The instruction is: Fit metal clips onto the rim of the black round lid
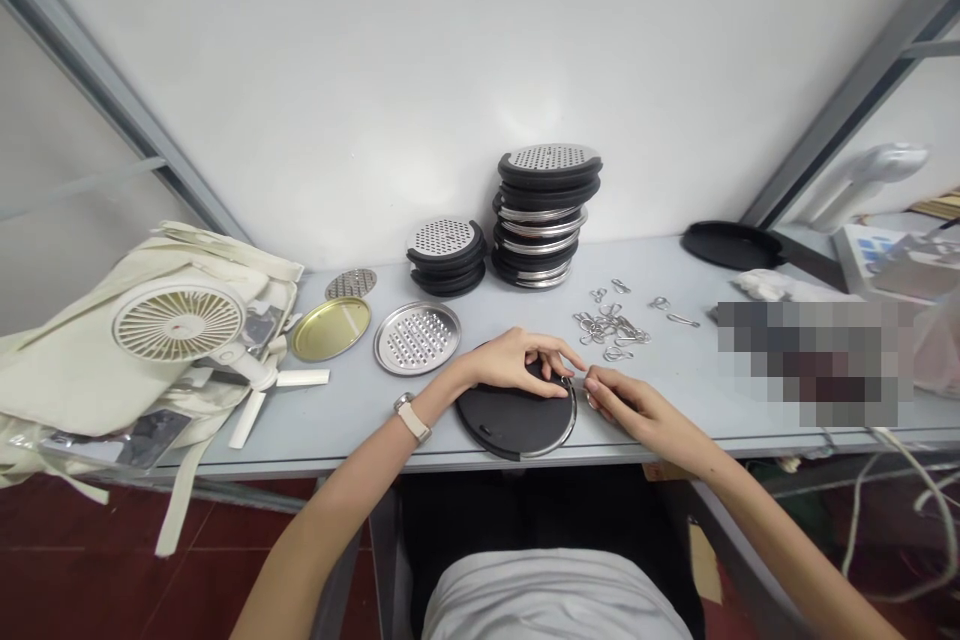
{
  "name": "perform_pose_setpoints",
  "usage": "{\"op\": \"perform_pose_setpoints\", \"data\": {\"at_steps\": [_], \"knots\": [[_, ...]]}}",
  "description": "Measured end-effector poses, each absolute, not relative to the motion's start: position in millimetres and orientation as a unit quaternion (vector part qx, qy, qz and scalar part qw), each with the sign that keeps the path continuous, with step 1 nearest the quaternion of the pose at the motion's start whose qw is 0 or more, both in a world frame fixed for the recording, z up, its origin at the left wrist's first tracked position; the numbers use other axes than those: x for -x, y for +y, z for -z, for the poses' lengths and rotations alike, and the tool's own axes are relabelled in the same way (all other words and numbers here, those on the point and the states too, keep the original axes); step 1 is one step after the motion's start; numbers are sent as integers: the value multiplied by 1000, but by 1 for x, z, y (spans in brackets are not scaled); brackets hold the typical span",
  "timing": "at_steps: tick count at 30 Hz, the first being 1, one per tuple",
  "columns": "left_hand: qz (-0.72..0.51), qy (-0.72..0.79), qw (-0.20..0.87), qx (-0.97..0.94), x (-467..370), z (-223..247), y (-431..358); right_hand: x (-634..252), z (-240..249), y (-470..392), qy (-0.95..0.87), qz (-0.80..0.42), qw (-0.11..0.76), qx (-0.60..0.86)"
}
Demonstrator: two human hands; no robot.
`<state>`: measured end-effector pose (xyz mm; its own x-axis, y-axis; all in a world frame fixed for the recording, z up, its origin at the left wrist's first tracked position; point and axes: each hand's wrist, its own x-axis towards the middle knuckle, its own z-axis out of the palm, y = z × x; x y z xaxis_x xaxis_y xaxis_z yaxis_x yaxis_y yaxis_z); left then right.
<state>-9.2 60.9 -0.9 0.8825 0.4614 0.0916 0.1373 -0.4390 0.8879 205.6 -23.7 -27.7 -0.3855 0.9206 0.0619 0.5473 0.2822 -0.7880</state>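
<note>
A black round disc (510,420) with a shiny metal rim along its right side lies at the table's front edge. My left hand (521,360) rests over it, fingers bent and thumb on the disc near its right edge, steadying it. Close beside that edge, my right hand (622,400) is closed in a pinch on what looks like a small metal wire clip, mostly hidden by the fingers. Several loose wire clips (611,325) lie in a pile beyond my right hand. To the left of the disc is a round metal grater plate (417,338).
A tall stack of black discs and grater plates (544,220) stands at the back, with a shorter stack (448,265) beside it. A gold lid (331,328), a small fan (180,322) and a cream bag (82,360) lie left. A black pan (731,245) sits back right.
</note>
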Motion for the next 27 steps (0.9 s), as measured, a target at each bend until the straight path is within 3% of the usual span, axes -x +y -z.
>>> {"op": "perform_pose_setpoints", "data": {"at_steps": [10,27], "knots": [[-165,190,482,-839,8,-1,60,-194,36,-24,-787,-271,263,488],[-173,185,500,-828,9,1,61,-200,33,-22,-775,-315,270,477]]}}
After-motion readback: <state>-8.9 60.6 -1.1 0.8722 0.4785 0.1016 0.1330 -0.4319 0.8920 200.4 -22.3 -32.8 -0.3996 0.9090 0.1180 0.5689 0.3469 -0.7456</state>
